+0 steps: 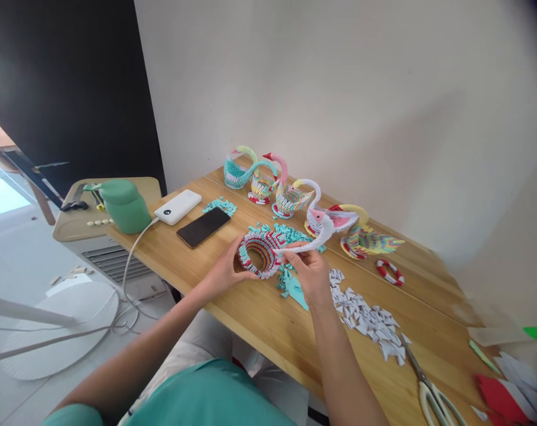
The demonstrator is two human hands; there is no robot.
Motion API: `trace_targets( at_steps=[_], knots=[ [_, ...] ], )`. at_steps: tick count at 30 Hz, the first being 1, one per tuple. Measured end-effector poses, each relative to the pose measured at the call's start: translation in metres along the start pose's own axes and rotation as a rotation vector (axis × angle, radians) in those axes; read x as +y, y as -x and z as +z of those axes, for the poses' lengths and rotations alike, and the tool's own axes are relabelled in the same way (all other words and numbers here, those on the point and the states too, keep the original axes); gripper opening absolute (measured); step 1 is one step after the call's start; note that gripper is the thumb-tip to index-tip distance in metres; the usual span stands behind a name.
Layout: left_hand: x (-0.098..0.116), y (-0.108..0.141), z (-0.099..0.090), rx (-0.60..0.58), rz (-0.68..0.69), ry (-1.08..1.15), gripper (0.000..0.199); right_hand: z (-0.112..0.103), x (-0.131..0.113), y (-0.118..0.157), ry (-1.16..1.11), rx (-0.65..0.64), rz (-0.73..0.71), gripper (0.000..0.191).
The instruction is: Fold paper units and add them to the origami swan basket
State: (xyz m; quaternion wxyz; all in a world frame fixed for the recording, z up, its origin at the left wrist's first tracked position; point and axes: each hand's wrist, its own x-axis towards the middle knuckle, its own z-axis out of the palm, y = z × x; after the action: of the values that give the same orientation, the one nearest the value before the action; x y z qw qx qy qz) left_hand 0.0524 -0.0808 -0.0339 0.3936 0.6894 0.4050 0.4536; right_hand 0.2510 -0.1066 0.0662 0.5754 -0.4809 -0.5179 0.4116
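My left hand (229,267) grips the left side of a round body of folded paper pieces (246,251), striped in red, white and turquoise, held tilted so its hollow middle shows. In my right hand (310,271) is a curved white paper neck with a pink-marked head (324,231). The neck's narrow end meets the rim of the round body; whether it is inserted there I cannot tell. Turquoise folded pieces (290,235) lie behind the body, and a heap of white folded pieces (366,316) is to the right of my right hand.
Several finished paper swans (290,198) stand along the wall side. A red-and-white ring (390,272) lies right of them. Scissors (428,384) and red paper (501,396) are at the right. A phone (203,227), a white power bank (178,207) and a green jug (125,207) are at the left.
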Motion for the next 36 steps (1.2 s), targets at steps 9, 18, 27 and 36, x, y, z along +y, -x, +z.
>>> trace_targets(
  at_steps=[9, 18, 27, 36],
  knots=[
    [-0.001, -0.005, 0.001, -0.019, 0.041, 0.084, 0.091, -0.013, -0.004, -0.006, 0.011, 0.071, -0.046, 0.022],
    [0.006, -0.015, -0.005, -0.08, 0.125, -0.011, 0.086, -0.009, -0.007, -0.008, 0.09, -0.019, -0.045, 0.02],
    [0.026, -0.02, 0.005, -0.079, 0.212, -0.174, 0.084, -0.013, -0.01, -0.013, 0.125, -0.154, -0.045, 0.014],
    [0.039, -0.022, 0.031, -0.05, 0.271, -0.263, 0.075, -0.044, 0.009, 0.005, -0.098, -0.054, 0.054, 0.014]
  ],
)
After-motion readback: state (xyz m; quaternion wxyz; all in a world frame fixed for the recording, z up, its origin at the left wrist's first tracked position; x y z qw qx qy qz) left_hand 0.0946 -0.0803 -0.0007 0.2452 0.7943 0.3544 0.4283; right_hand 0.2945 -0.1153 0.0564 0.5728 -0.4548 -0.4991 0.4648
